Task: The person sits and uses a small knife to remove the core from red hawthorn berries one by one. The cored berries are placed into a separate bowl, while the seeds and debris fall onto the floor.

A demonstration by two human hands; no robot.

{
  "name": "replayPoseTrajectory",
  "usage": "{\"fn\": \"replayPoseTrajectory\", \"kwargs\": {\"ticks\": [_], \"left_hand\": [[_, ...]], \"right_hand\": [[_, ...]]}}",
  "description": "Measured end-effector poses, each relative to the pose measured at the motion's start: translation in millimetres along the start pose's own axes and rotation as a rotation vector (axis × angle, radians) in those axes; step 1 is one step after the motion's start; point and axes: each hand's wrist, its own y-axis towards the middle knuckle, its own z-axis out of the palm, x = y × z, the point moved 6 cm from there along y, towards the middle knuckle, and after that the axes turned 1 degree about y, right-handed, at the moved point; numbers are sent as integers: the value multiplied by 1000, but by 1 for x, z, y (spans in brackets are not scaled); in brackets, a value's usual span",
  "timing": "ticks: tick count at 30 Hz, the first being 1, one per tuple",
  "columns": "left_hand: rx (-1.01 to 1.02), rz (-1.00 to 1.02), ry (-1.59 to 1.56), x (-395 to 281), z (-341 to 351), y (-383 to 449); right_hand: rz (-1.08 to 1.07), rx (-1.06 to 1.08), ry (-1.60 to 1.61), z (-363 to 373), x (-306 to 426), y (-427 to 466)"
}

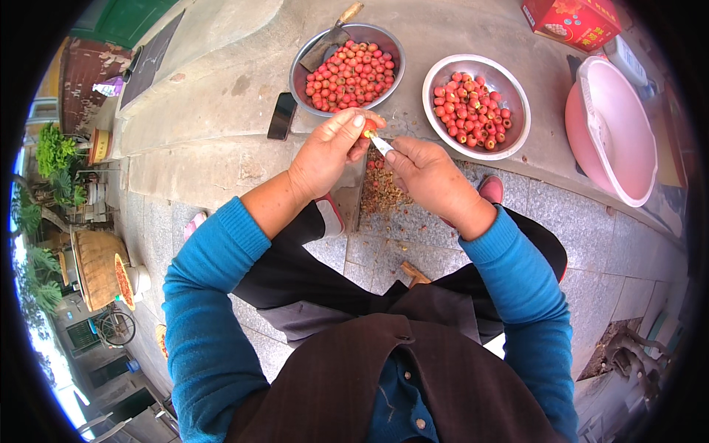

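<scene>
Between the thumb and fingers of my left hand (pixel 331 145) is a small red hawthorn fruit (pixel 368 128) with a yellow cut spot. My right hand (pixel 429 171) grips a small white-handled tool (pixel 381 144), its tip against the fruit; the fruit hides the tip's shape. Just beyond my left hand, a metal basin (pixel 400 66) holds many whole red fruits, and a trowel (pixel 327 47) with a wooden handle lies across its rim. To the right, a second metal basin (pixel 520 119) contains red fruits, some showing pale cut ends.
A black smartphone (pixel 282 116) lies on the concrete ledge (pixel 232 111) by the left basin. At the right are a pink plastic basin (pixel 581 119), a white bottle (pixel 626 60) and a red box (pixel 573 22). Fruit scraps (pixel 388 191) litter the paving below my hands, between my shoes.
</scene>
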Motion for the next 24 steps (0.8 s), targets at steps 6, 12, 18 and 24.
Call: {"fn": "replayPoseTrajectory", "kwargs": {"ticks": [6, 12, 18, 24], "left_hand": [[-69, 89, 238, -11, 5, -5], [-81, 230, 444, -11, 4, -5], [-114, 252, 539, -13, 4, -3], [-52, 266, 612, -18, 24, 19]], "right_hand": [[235, 56, 280, 5, -1, -5], [434, 153, 597, 10, 0, -12], [361, 118, 693, 12, -11, -10], [283, 49, 684, -5, -10, -16]]}}
